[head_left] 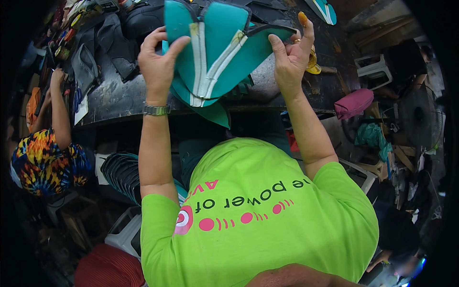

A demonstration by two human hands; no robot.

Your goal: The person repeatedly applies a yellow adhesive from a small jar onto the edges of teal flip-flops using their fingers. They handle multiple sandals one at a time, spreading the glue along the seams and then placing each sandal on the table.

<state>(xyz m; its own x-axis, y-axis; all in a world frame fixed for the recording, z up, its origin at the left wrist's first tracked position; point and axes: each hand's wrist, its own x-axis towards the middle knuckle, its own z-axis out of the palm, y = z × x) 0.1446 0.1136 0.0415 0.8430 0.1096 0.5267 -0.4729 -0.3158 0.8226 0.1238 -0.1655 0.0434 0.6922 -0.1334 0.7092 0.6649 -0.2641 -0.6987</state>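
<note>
Above the near edge of the table, a teal piece that looks like a shoe upper (pixel 222 60) is spread between my hands. Two white tape strips run down it and meet in a V near the bottom, and black edging trims its upper flaps. My left hand (pixel 158 62) pinches its left side, thumb in front and fingers behind. On the other side, my right hand (pixel 292 64) grips the right flap's black edge by the thumb, its fingers partly hidden; one raised fingertip carries an orange-yellow smear. More teal layers hang beneath the piece.
The dark table (pixel 129 98) holds black cut pieces (pixel 114 45) at left and a yellow container (pixel 313 62) right of my right hand. A stack of dark, teal-edged pieces (pixel 125 172) lies by my left arm. A co-worker in a multicoloured shirt (pixel 45 160) is at far left.
</note>
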